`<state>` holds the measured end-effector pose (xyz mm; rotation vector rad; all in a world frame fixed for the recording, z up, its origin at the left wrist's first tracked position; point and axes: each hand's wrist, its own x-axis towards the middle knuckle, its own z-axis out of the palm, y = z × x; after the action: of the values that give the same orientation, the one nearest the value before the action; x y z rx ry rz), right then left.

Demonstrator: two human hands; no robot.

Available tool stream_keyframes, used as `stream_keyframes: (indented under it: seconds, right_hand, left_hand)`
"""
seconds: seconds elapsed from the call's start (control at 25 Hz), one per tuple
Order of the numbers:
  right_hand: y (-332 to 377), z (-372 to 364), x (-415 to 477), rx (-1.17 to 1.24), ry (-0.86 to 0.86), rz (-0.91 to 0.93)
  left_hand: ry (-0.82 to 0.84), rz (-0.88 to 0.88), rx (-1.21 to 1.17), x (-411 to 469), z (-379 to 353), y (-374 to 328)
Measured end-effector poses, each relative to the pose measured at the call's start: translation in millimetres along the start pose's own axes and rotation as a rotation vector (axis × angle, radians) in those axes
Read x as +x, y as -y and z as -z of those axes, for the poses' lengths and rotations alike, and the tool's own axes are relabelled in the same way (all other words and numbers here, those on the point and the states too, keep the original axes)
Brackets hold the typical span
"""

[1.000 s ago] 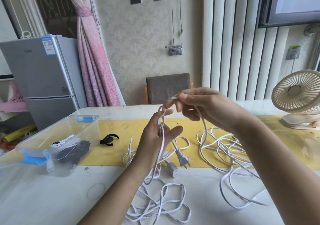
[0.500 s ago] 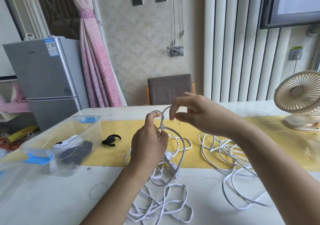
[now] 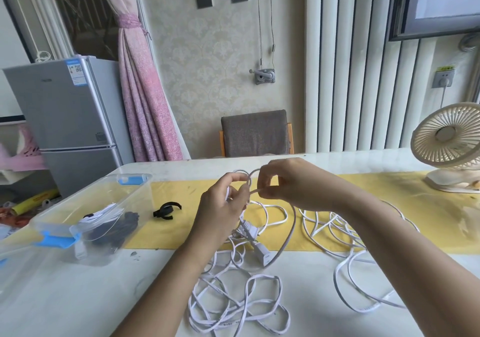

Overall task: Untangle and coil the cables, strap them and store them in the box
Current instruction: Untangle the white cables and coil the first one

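Both hands, left hand (image 3: 220,204) and right hand (image 3: 293,186), pinch the white cable (image 3: 291,232) mid-coil; box (image 3: 78,199) apparently holds strapped bundles, strap (image 3: 166,210) unused.

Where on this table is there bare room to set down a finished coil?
Bare tabletop lies near-left, between the clear box and the near cable tangle. The yellow runner is free between the right cable pile and the fan. Crowded: the centre, under the left hand and right hand, with plugs and loops.
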<state>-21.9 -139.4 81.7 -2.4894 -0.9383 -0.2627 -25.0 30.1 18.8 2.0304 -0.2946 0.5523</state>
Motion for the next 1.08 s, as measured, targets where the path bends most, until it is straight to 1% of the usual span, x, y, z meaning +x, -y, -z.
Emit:
stream_keyframes:
  seconds: [0.08, 0.16, 0.2, 0.24, 0.28, 0.36, 0.4, 0.48, 0.64, 0.68, 0.76, 0.88, 0.92, 1.0, 1.08]
  right_hand:
    - [0, 7, -1, 0.15, -0.029, -0.033]
    - [-3, 17, -3, 0.383, -0.115, -0.075]
    - [-7, 22, -3, 0.498, -0.182, -0.085]
    - [-11, 28, -4, 0.582, -0.238, -0.093]
    - [-14, 32, -6, 0.626, -0.259, -0.089]
    - [-17, 34, -8, 0.651, -0.212, -0.071]
    - [-16, 32, -9, 0.655, -0.175, -0.068]
    - [-15, 26, -7, 0.646, -0.152, -0.078]
    - [-12, 20, -3, 0.605, -0.218, -0.07]
    - [-12, 19, -2, 0.637, -0.246, -0.065]
    - [-11, 19, -3, 0.804, -0.294, -0.041]
    - [-15, 18, -2, 1.087, -0.275, 0.023]
    - [-16, 16, -2, 1.134, -0.25, 0.039]
    - [-17, 10, 0, 1.157, -0.212, 0.049]
    - [-19, 7, 1, 1.171, -0.214, 0.047]
  left_hand:
    - [-0.01, -0.033, 0.078, 1, 5, 5]
    - [0.039, -0.031, 0.06, 3, 8, 9]
    - [0.076, -0.018, 0.009, 4, 8, 9]
    - [0.108, 0.014, -0.09, 4, 7, 7]
    - [0.131, 0.062, -0.217, 3, 6, 5]
    - [0.171, 0.157, -0.427, 3, 6, 2]
    - [0.193, 0.176, -0.486, 3, 5, 0]
    - [0.212, 0.17, -0.536, 2, 2, -2]
    - [0.216, 0.196, -0.544, -4, -5, -13]
    - [0.217, 0.207, -0.543, -4, -4, -13]
    - [0.203, 0.242, -0.536, -3, -1, -15]
    - [0.131, 0.37, -0.587, 0, 0, -11]
    - [0.128, 0.44, -0.628, 1, -1, -10]
    - [0.183, 0.582, -0.709, 1, -5, -7]
    - [0.227, 0.659, -0.851, 0, -9, -8]
